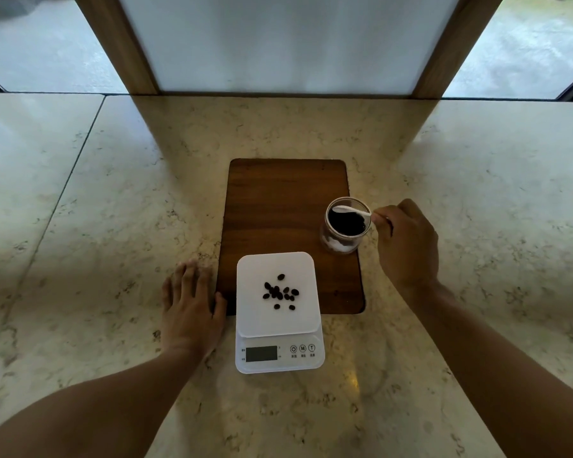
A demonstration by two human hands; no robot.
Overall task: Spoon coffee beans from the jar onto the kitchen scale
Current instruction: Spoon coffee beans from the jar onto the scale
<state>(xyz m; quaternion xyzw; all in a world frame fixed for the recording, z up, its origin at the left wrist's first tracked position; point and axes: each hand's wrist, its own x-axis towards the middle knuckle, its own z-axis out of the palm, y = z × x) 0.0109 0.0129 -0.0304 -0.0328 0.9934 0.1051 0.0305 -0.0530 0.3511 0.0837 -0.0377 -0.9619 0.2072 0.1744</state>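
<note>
A white kitchen scale [303,266] sits at the near end of a wooden board, with several dark coffee beans [280,291] in a small cluster on its platform. An open glass jar [339,241] of beans stands on the board's right side. My right hand [407,242] is beside the jar and pinches the handle of a white spoon [351,209], whose bowl lies over the jar's mouth above the beans. My left hand [191,305] rests flat on the counter, fingers spread, just left of the scale and touching the board's near-left corner.
The dark wooden board [278,209] lies on a pale marble counter [96,226]. A wood-framed frosted panel [288,44] rises at the counter's back edge, with glass on both sides. The scale's display [261,353] looks blank.
</note>
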